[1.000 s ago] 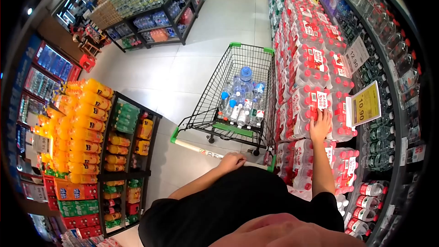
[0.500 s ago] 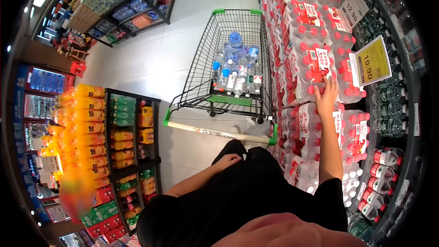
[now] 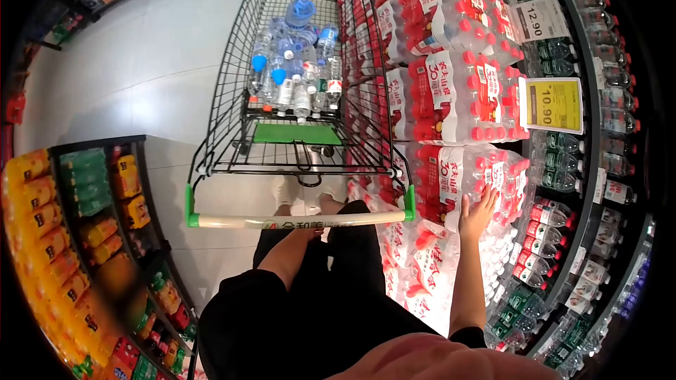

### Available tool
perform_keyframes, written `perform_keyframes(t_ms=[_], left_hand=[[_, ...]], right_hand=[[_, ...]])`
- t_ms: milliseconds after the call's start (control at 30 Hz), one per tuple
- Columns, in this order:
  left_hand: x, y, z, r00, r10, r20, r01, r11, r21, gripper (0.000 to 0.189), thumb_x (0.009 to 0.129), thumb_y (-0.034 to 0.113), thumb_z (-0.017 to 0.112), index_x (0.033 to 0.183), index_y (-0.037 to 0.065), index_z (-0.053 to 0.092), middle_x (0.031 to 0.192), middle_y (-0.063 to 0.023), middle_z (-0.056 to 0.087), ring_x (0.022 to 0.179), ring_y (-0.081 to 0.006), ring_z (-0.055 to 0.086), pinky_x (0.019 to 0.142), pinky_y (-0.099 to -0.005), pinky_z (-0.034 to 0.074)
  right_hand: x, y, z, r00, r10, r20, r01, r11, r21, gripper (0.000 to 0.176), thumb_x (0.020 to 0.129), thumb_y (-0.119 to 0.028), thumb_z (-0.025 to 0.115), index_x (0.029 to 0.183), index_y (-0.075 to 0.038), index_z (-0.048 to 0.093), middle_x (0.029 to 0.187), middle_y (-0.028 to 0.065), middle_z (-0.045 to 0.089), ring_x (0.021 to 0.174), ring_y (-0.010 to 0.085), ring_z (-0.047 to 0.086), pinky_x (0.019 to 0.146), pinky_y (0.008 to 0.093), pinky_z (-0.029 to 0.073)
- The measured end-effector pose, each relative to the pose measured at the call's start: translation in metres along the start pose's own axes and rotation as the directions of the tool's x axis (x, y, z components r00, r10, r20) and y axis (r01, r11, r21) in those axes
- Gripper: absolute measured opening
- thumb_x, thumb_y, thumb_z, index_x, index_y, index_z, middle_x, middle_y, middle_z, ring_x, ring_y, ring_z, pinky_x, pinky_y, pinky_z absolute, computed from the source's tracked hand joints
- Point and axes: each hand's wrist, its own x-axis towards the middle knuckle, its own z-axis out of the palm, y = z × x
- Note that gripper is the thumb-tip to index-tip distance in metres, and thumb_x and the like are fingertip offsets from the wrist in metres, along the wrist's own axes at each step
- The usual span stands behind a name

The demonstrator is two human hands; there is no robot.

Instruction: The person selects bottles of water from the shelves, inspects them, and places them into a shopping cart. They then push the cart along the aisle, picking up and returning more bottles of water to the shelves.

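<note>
A wall of water packs (image 3: 451, 77) rises beside the right hand (image 3: 477, 212), which lies flat, fingers spread, on one pack (image 3: 443, 169), gripping nothing. Ahead stands the cart (image 3: 232, 134) with loose bottles (image 3: 296, 77). The left hand (image 3: 308, 231) meets its handle (image 3: 232, 221), grip unclear.

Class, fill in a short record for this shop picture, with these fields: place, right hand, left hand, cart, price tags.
Place: supermarket aisle with drinks shelves on both sides
Right hand: open, palm flat against a shrink-wrapped pack of red-capped bottles
Left hand: by the cart handle; grip unclear
Cart: holds loose water bottles
Price tags: yellow tag 10.90; white tag 12.90
</note>
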Motion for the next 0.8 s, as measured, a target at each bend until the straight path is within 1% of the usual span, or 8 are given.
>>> perform_keyframes(t_ms=[33,133,167,267,333,800], left_hand=[[0.01,-0.005,0.005,1.0,0.018,0.002,-0.018,1.0,-0.018,0.043,0.097,0.038,0.053,0.119,0.0,0.051,0.105,-0.0169,0.062,0.098,-0.0302,0.063,0.086,-0.0433,0.056],[0.03,-0.016,0.018,0.998,0.062,-0.012,-0.063,0.996,-0.065,0.043,0.097,0.038,0.054,0.118,0.0,0.052,0.105,-0.0169,0.062,0.097,-0.03,0.064,0.085,-0.0431,0.056],[0.032,-0.018,0.018,0.997,0.076,-0.023,-0.078,0.994,-0.079,0.043,0.097,0.038,0.054,0.118,0.0,0.052,0.104,-0.0169,0.062,0.097,-0.03,0.064,0.085,-0.043,0.056],[0.035,-0.026,0.016,0.993,0.107,-0.057,-0.112,0.989,-0.094,0.043,0.096,0.037,0.055,0.118,0.0,0.052,0.104,-0.0168,0.063,0.096,-0.0298,0.064,0.085,-0.0428,0.056],[0.036,-0.028,0.015,0.989,0.127,-0.074,-0.134,0.986,-0.103,0.043,0.095,0.037,0.055,0.117,0.0,0.053,0.104,-0.0168,0.063,0.096,-0.0297,0.064,0.084,-0.0426,0.055],[0.026,-0.03,0.013,0.961,0.235,-0.145,-0.246,0.967,-0.06,0.042,0.092,0.035,0.059,0.115,0.0,0.055,0.101,-0.0165,0.064,0.093,-0.0289,0.064,0.083,-0.0415,0.055]], right_hand=[[-0.001,-0.002,-0.003,1.0,0.004,0.023,-0.004,1.0,0.0,0.078,0.087,-0.038,0.066,0.148,-0.002,0.031,0.152,0.0276,0.028,0.143,0.0435,0.022,0.115,0.052,0.021],[0.001,-0.006,-0.004,0.999,0.015,0.048,-0.015,1.0,-0.012,0.077,0.087,-0.036,0.066,0.147,-0.002,0.031,0.152,0.0275,0.028,0.143,0.0432,0.022,0.115,0.0514,0.021],[0.002,-0.006,-0.003,0.999,0.006,0.046,-0.004,0.999,-0.051,0.079,0.087,-0.035,0.067,0.148,-0.002,0.03,0.153,0.0271,0.027,0.143,0.043,0.022,0.116,0.0509,0.021],[0.002,-0.006,-0.001,0.999,-0.011,0.042,0.014,0.998,-0.062,0.08,0.086,-0.035,0.068,0.148,-0.002,0.029,0.153,0.0269,0.026,0.143,0.0428,0.022,0.116,0.0507,0.021],[0.002,-0.007,-0.002,0.998,0.009,0.057,-0.004,0.997,-0.075,0.081,0.086,-0.036,0.068,0.148,-0.002,0.029,0.153,0.0266,0.027,0.143,0.0423,0.022,0.116,0.0506,0.022],[0.0,-0.012,-0.001,1.0,0.008,0.02,-0.007,0.996,-0.091,0.081,0.085,-0.039,0.068,0.148,-0.002,0.031,0.152,0.0249,0.03,0.143,0.0418,0.023,0.115,0.0502,0.023]])
